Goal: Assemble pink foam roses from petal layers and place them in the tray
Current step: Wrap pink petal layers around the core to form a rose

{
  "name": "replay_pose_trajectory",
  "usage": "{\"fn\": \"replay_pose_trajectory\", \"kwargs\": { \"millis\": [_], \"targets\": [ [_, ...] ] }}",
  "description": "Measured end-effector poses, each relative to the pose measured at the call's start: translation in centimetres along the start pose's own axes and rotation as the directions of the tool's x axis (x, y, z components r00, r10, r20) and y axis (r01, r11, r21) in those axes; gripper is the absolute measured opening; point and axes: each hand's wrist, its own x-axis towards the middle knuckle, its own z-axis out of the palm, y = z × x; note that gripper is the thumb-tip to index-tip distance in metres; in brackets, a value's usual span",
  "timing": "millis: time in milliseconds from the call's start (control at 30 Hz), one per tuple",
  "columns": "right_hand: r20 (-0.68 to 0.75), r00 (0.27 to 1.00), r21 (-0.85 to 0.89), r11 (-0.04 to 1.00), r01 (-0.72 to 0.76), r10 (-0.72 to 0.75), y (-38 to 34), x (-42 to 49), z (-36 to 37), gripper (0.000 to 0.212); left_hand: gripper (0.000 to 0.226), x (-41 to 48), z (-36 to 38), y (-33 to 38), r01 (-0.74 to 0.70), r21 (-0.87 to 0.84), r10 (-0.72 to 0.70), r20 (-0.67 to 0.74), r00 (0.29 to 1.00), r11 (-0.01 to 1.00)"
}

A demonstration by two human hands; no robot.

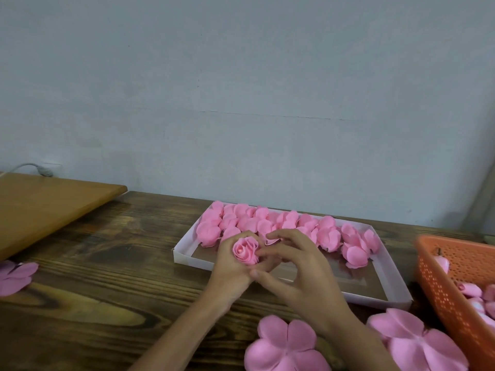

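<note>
My left hand (231, 274) grips a small pink foam rose bud (245, 249), holding it upright over the near left corner of the white tray (375, 297). My right hand (297, 269) touches the bud's right side with its fingertips, and its thumb presses below the bud. Several finished pink roses (289, 226) fill the far half of the tray. Flat pink petal layers lie near me: one (284, 346) in front and a stack (412, 341) to its right.
An orange perforated basket (455, 279) with pink pieces stands at the right. More petal layers (16, 277) lie at the left edge. A light wooden board (53, 204) sits at the back left of the dark wooden table (107, 290), below a blue-grey wall.
</note>
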Motion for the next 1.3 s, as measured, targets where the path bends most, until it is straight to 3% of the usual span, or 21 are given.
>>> {"fn": "replay_pose_trajectory", "kwargs": {
  "millis": [100,267,400,633,767,833,933,1000,1100,1200,1300],
  "targets": [
    [-0.024,0.997,-0.032,0.997,0.075,-0.076,0.0,0.1,-0.1,0.038,0.025,-0.1,0.1,-0.1,-0.002,0.013,0.002,-0.049,0.999,1.0],
    [0.067,0.985,-0.092,0.982,0.162,-0.156,0.1,-0.2,0.1,0.037,0.013,-0.3,0.1,0.0,-0.03,0.042,0.029,0.013,0.999,0.999],
    [0.075,0.979,-0.14,0.97,0.197,-0.188,0.0,-0.3,0.2,0.035,0.022,-0.2,0.2,0.1,-0.063,0.083,0.059,0.051,0.997,0.995],
    [0.096,0.973,-0.188,0.956,0.227,-0.212,0.0,-0.4,0.2,0.036,0.01,-0.4,0.1,0.0,-0.012,0.057,0.008,0.07,0.998,0.998],
    [0.106,0.975,-0.164,0.963,0.212,-0.197,0.2,-0.4,0.4,0.035,0.021,-0.5,0.2,0.2,0.032,0.083,-0.037,0.059,0.998,0.996],
    [0.121,0.976,-0.147,0.969,0.199,-0.182,0.2,-0.4,0.4,0.034,0.013,-0.5,0.1,0.0,0.027,0.089,-0.033,0.068,0.997,0.996],
    [0.11,0.984,-0.043,0.989,0.144,-0.138,-0.1,-0.4,0.6,0.033,0.009,-0.5,0.1,0.1,0.059,0.059,-0.062,0.057,0.996,0.996],
    [0.031,0.997,0.108,0.992,0.062,-0.066,-0.3,-0.4,1.0,0.035,0.006,-0.5,0.0,0.3,0.112,0.016,-0.112,-0.029,0.993,0.994],
    [-0.069,0.989,0.347,0.933,-0.098,0.129,-0.6,-0.4,1.7,0.039,0.029,-0.2,-0.2,0.7,0.189,-0.179,-0.218,-0.156,0.964,0.965],
    [0.071,0.976,0.485,0.848,-0.212,0.203,-1.1,-0.6,2.8,0.047,0.057,-0.4,0.1,1.1,0.288,-0.343,-0.351,-0.138,0.926,0.894],
    [0.073,0.976,0.505,0.837,-0.212,0.204,-1.9,-1.0,4.2,0.048,0.058,-1.0,0.6,1.4,0.373,-0.332,-0.418,-0.076,0.905,0.866]
  ]
}}
